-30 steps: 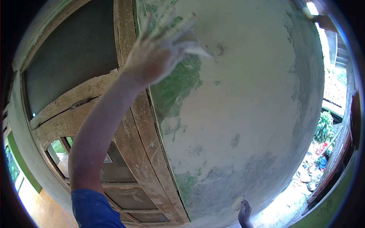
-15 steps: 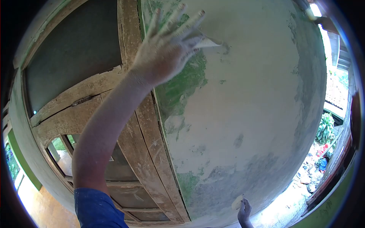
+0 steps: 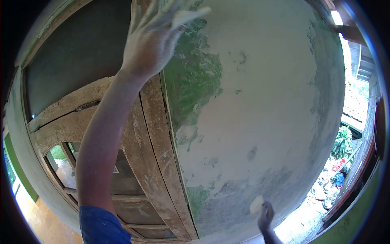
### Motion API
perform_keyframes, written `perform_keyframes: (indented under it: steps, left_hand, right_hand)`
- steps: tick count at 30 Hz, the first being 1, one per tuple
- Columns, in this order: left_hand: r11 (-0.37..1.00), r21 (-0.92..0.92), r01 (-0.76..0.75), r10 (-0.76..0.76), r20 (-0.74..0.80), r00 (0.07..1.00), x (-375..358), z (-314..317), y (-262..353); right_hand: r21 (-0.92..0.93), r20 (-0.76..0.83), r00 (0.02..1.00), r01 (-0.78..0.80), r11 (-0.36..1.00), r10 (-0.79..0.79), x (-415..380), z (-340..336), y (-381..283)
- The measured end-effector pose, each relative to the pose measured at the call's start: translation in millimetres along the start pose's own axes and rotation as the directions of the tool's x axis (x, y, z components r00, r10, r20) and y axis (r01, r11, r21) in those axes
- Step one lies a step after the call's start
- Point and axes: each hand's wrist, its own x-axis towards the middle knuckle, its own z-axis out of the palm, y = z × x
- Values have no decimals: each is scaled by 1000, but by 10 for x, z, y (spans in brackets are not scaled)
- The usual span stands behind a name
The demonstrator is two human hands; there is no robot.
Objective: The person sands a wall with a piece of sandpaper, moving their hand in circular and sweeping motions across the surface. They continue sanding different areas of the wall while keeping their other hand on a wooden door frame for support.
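The left hand (image 3: 148,51) is raised high, its back toward the camera and its fingers stretched to the top edge of the view, where they blur and are partly cut off. A thin, pale piece (image 3: 193,16) juts rightward from beside its thumb, in front of the wall (too smeared to tell what it is, or how firmly the hand has it). The right hand (image 3: 266,214), well apart from the left and low near the bottom edge, has its fingers closed on a pale, rounded piece (image 3: 256,204); I cannot tell whether that piece touches the wall behind it. The left forearm slants up from a blue sleeve (image 3: 103,225), passing in front of a worn wooden frame (image 3: 150,134) with pale smears along it. Right beside this frame stands the wall (image 3: 264,110), mostly whitish, greyer low down and along its far side, with a green patch (image 3: 195,79) near the raised hand and a smaller green area lower by the frame. Left of the forearm are a large dark panel (image 3: 77,57) and, below it, smaller panes set in wood. At the far left lies a brownish floor (image 3: 57,223); at the far right, past the wall, a leafy plant (image 3: 343,142) stands in bright light.
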Motion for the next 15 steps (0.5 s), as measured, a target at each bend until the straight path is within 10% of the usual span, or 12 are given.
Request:
perform_keyframes:
  steps: [5, 15]
  left_hand:
    - [991, 47, 126, -121, -83, 989, -118, 46, -161]
    - [984, 175, -42, 45, -17, 999, -129, 44, -136]
  right_hand:
    - [-175, -59, 659, 733, 658, -750, 1560, 11, -1297]
    - [-443, 10, 206, 878, 181, -978, 3490, 638, -2965]
